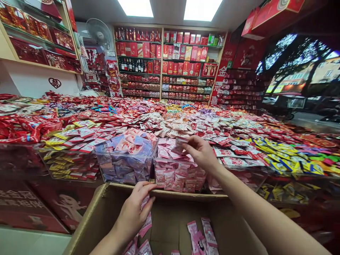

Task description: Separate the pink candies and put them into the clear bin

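My right hand [199, 153] is over the clear bin of pink candy packets [178, 177], its thumb and fingers pinched on a small pink packet [178, 144]. Lower down, my left hand [135, 205] is at the far rim of an open cardboard box [170, 193], its fingers curled round pink packets that show partly below the thumb. More pink packets [203, 237] lie on the bottom of the box. To the left of the pink bin stands a clear bin of purple and pink packets [124, 159].
Other bins hold yellow packets [66, 164], red and white packets [236, 161] and blue and yellow packets [289, 159]. Behind them spreads a wide heap of wrapped sweets. Shelves [162, 76] with bottles and red boxes stand at the back. A fan [98, 34] hangs upper left.
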Motion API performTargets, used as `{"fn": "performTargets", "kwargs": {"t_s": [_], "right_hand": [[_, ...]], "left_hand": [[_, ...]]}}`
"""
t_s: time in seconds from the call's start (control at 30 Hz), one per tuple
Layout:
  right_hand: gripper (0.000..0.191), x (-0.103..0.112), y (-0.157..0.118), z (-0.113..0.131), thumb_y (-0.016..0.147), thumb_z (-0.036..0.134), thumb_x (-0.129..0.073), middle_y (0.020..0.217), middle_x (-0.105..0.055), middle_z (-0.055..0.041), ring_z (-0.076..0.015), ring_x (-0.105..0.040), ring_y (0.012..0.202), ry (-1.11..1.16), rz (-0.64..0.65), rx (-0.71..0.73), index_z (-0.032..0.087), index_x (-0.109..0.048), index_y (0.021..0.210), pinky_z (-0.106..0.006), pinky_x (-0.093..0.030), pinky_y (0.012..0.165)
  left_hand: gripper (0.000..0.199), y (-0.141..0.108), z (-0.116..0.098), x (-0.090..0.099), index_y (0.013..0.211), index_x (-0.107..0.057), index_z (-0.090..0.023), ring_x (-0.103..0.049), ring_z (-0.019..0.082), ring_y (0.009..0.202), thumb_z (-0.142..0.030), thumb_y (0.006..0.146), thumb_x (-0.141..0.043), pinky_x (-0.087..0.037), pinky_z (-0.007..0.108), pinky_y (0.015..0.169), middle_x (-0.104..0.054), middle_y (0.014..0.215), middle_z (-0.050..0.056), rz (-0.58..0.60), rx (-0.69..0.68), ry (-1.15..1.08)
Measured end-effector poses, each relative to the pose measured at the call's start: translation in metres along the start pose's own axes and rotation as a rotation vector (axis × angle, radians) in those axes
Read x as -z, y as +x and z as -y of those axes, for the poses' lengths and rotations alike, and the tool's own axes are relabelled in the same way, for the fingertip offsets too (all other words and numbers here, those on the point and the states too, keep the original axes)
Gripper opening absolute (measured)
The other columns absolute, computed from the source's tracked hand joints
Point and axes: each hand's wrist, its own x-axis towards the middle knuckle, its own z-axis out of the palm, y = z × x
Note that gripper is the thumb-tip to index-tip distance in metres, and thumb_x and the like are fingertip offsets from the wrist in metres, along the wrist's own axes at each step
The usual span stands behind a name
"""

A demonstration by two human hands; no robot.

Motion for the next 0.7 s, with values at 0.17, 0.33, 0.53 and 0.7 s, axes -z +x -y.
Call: {"fn": "performTargets", "kwargs": {"t_s": [0.17, 0.33, 0.53, 0.7], "right_hand": [[0.02, -0.009, 0.019, -0.004, 0.073, 0.032, -0.053, 0.057, -0.048, 0.0028, -0.0093, -0.043, 0.052, -0.324, 0.329, -0.02, 0.016, -0.046, 0.063, -0.022, -0.034, 0.049], [0.01, -0.014, 0.021, 0.003, 0.066, 0.017, -0.057, 0.056, -0.048, 0.0035, -0.0092, -0.041, 0.055, -0.437, 0.414, 0.032, 0.015, -0.05, 0.06, -0.022, -0.032, 0.053], [0.008, -0.018, 0.03, 0.001, 0.06, 0.008, -0.057, 0.058, -0.049, 0.0036, -0.0088, -0.042, 0.055, -0.524, 0.501, 0.013, 0.015, -0.052, 0.062, -0.02, -0.031, 0.051], [0.024, -0.018, 0.033, 0.001, 0.061, 0.01, -0.056, 0.061, -0.055, 0.0024, -0.0096, -0.047, 0.054, -0.572, 0.543, -0.032, 0.016, -0.059, 0.083, -0.019, -0.033, 0.048]], "left_hand": [[0.032, -0.003, -0.001, 0.002, 0.108, -0.049, -0.025, -0.054, 0.016, 0.098, -0.011, 0.08, -0.043, -0.043, 0.026, 0.086, -0.053, 0.103, 0.004, 0.04, -0.023, 0.034], [0.034, -0.005, 0.005, -0.001, 0.111, -0.046, -0.027, -0.056, 0.015, 0.097, -0.011, 0.081, -0.042, -0.046, 0.026, 0.084, -0.051, 0.105, 0.004, 0.035, -0.048, 0.053], [0.036, -0.006, 0.006, -0.003, 0.113, -0.043, -0.026, -0.055, 0.015, 0.097, -0.011, 0.081, -0.042, -0.046, 0.026, 0.084, -0.048, 0.106, 0.004, 0.047, -0.068, 0.079], [0.037, -0.006, 0.007, -0.003, 0.113, -0.041, -0.027, -0.053, 0.014, 0.098, -0.009, 0.082, -0.042, -0.045, 0.025, 0.084, -0.046, 0.106, 0.004, 0.049, -0.075, 0.094]]}}
